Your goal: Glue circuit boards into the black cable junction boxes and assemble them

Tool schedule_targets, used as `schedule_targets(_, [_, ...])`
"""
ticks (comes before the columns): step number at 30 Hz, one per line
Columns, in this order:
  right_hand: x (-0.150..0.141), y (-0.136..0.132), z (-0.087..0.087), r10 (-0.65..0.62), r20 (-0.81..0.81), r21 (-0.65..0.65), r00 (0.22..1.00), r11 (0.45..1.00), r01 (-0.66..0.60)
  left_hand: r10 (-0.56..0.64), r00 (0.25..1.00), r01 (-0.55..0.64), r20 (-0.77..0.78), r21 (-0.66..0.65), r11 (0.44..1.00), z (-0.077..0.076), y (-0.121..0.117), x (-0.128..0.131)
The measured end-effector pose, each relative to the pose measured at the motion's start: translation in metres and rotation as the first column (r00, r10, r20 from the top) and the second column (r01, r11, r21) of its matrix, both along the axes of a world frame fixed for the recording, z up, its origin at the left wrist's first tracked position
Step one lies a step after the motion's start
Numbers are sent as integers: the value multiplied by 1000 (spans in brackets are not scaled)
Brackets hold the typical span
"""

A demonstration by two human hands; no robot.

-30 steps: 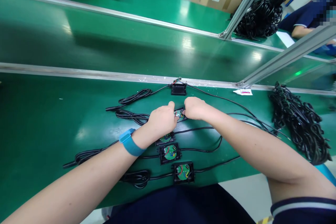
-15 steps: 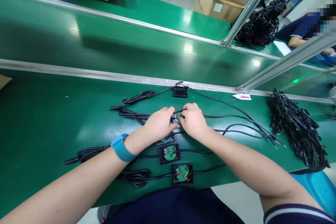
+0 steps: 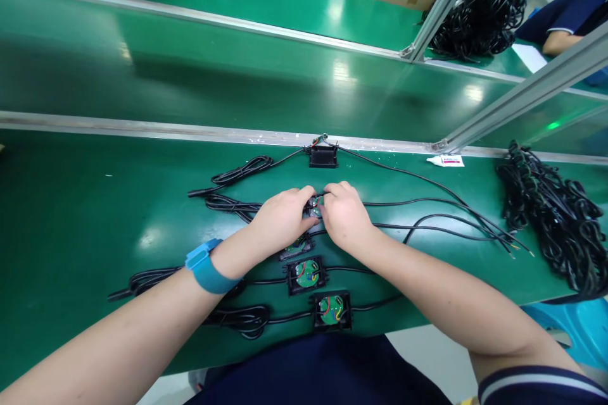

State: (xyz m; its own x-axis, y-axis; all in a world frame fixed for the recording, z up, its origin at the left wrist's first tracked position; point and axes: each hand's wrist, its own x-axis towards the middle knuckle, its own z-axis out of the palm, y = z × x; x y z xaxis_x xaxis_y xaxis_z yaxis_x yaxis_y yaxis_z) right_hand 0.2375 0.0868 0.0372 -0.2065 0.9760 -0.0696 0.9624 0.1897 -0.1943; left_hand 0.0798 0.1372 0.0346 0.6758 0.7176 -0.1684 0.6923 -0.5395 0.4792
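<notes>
Between my two hands is a small black housing with a green circuit board (image 3: 315, 207), partly covered by my fingers. My left hand (image 3: 285, 215), below a blue wristband (image 3: 209, 266), grips its left side with thumb and fingers. On the right side, my right hand (image 3: 346, 215) closes over the board and housing edge. Black cables leave both sides. Nearer me lie more open black housings: one half hidden under my left hand (image 3: 295, 247), one in the middle (image 3: 306, 274) and one closest (image 3: 331, 310), each with a green board; coloured wires show in the nearer two.
Beyond my hands stands another black housing (image 3: 323, 155) with its board sticking out. A white tube (image 3: 446, 161) lies by the metal rail. Bundled black cables (image 3: 551, 215) fill the right side, beside a metal post (image 3: 517, 95). A co-worker's arm (image 3: 560, 42) is behind it.
The view has shifted slightly, so the background sits higher. Both hands stay at the same housing; my right fingers have closed in further over the board.
</notes>
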Motion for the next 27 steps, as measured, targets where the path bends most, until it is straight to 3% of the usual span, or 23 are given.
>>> schedule_targets(3, [0, -2, -9, -130, -60, 66, 990, 989, 133, -8, 1000, 8, -30, 11, 1000, 0, -1, 1])
schedule_targets(6, [0, 2, -10, -196, -75, 31, 978, 980, 199, -15, 999, 15, -39, 21, 1000, 1, 0, 1])
schedule_targets(13, [2, 7, -4, -143, -22, -57, 989, 988, 142, -79, 997, 80, 18, -48, 996, 3, 11, -1])
schedule_targets(19, [-3, 3, 6, -187, -23, -104, 982, 978, 183, 17, 1000, -17, -2, -102, 995, 1, 19, -21])
schedule_targets(24, [-3, 6, 11, -201, -31, -145, 979, 970, 195, -147, 984, 139, 95, 91, 986, -2, 16, -26])
schedule_targets(27, [-2, 6, 9, -201, -35, -140, 979, 971, 194, -180, 971, 165, 158, 102, 981, -2, 14, -22])
